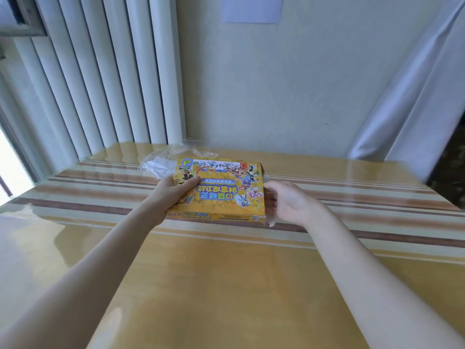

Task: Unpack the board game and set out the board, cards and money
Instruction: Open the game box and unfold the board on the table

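Left hand (176, 191): grips the game box (219, 187) — thumb on top, near the table's (226, 285) far edge.
Right hand (284, 200): fingers curled at the box's end flap — pull it open gently.

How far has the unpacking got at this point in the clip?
Early stage. Done: crumpled clear plastic wrap lies behind the flat yellow cardboard game box on the glossy striped table, so the wrapping looks to be off. In hand: the left hand grips the box's left edge; the right hand is at its right end. Left: no board, cards or money visible yet.
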Demonstrator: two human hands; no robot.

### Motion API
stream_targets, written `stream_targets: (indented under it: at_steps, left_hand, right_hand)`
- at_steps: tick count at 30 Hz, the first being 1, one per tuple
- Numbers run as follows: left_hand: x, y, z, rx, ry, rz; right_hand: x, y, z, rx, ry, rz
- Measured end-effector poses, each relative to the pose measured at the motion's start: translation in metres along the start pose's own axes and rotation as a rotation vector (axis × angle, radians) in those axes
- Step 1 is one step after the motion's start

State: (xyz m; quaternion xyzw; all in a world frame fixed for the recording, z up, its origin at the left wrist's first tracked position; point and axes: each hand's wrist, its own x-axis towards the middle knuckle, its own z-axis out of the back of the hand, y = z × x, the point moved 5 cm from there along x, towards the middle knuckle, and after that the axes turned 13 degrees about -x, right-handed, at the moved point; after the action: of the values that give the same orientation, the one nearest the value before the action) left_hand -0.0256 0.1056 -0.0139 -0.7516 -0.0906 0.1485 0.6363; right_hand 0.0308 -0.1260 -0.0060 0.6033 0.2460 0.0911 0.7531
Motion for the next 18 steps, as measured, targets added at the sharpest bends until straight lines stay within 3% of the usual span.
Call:
stream_targets:
  at_steps: [4, 7, 13, 18]
  left_hand:
    - [0.001, -0.004, -0.011, 0.075, 0.033, -0.041]
    - [0.002, -0.004, -0.009, 0.075, 0.055, 0.032]
    - [0.005, 0.011, 0.001, -0.041, 0.124, 0.189]
    - [0.01, 0.017, 0.021, -0.119, 0.061, 0.231]
  right_hand:
    - [0.003, -0.015, -0.003, 0.025, 0.002, -0.144]
    - [0.003, -0.019, -0.003, 0.041, 0.004, -0.114]
    - [0.006, -0.007, -0.003, 0.317, 0.031, -0.068]
    - [0.007, -0.004, 0.012, 0.359, 0.009, -0.033]
